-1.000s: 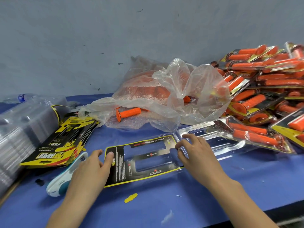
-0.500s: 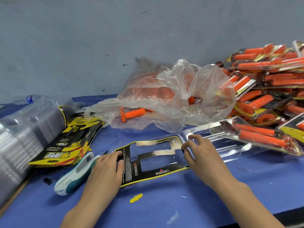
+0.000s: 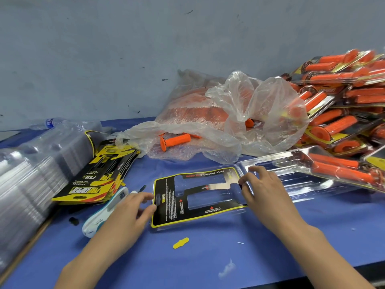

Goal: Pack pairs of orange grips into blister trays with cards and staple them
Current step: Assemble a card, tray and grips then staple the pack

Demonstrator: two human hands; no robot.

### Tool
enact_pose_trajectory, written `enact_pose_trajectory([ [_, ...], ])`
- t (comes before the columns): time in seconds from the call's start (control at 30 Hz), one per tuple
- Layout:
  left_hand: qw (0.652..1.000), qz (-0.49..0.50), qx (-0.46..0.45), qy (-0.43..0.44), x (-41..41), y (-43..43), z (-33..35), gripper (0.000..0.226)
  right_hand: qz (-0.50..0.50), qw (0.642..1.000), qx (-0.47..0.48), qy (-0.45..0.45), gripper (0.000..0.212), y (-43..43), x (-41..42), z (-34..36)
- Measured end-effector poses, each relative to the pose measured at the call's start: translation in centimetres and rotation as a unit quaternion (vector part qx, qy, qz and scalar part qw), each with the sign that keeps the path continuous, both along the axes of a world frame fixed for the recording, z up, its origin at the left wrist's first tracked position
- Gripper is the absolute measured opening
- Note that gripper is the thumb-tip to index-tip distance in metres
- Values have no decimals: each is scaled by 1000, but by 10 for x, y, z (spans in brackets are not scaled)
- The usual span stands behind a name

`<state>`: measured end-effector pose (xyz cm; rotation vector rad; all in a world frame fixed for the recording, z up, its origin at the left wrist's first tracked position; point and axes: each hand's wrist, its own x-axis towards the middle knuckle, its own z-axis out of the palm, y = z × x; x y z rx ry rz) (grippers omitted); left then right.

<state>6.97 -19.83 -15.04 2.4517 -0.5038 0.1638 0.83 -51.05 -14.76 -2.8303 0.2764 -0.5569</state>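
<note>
- Head view: left hand [image 3: 125, 217] rested relaxed fingertips against the card [image 3: 166, 215] (black and yellow) in its blister tray [image 3: 291, 184].
- At the opposite end, right hand [image 3: 264, 197] pinched the card's edge.

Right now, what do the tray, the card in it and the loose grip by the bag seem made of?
The tray: thin clear glossy plastic; the blue table shows through, with glare. The card: probably printed cardboard, black and yellow, with cut-out windows. The grip: likely rubber, matte orange, flared end.
</note>
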Motion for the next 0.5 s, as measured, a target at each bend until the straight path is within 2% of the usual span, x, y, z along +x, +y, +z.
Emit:
enact_pose_trajectory([
  [0.1, 998, -33, 46, 36, -2, 4, -4, 27, -8, 1000, 1, -5, 20, 3, -1, 0],
  [0.27, 996, -49, 72, 25, -2, 6, -4, 35, -12, 1000, 4, -8, 20, 3, -1, 0],
  [0.4, 994, -51, 92, 12, -4, 6, -3, 32, -13, 1000, 8, -9, 19, 3, -1, 1],
  [0.5, 996, -41, 75, -1, -5, 6, 0, 27, -17, 1000, 5, -7, 19, 3, -1, 4],
])
